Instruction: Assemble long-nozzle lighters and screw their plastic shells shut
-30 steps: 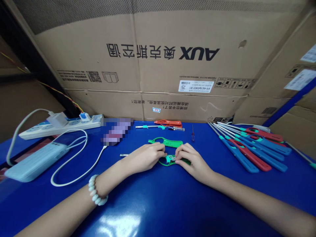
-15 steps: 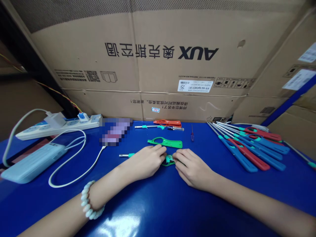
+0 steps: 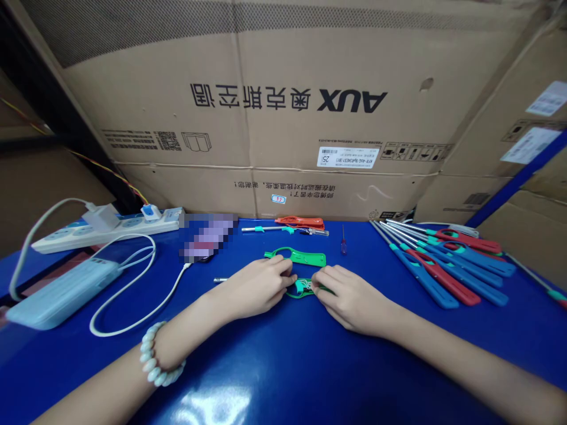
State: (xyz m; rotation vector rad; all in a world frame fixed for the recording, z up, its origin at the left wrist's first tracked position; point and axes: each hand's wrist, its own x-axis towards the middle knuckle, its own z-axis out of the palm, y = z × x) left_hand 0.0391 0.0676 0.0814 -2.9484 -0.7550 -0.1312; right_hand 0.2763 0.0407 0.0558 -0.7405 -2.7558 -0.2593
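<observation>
An opened green gas lighter [image 3: 301, 287] lies on the table with its trigger piece and thin white wires showing. My left hand [image 3: 262, 285] is closed on its left part, and the metal tube pokes out past the knuckles. From the other side my right hand [image 3: 343, 298] pinches at the handle near the wires; what its fingertips hold is hidden. Just beyond the hands rests a separate green handle half [image 3: 305, 258]. Further back are an orange handle half [image 3: 301, 222] and a loose metal lighter tube [image 3: 268, 228] with a teal trigger.
Assembled blue and red lighters [image 3: 447, 260] fan out at the right. A small screwdriver [image 3: 344, 241] lies behind my right hand. At the left are a power strip [image 3: 133, 227], a power bank [image 3: 66, 292], a cable and a blurred phone [image 3: 208, 236]. A cardboard box [image 3: 283, 118] stands behind.
My left hand has shifted slightly left along the lighter, baring a little more of the teal trigger piece. The right hand stays at the handle, its fingers slightly moved.
</observation>
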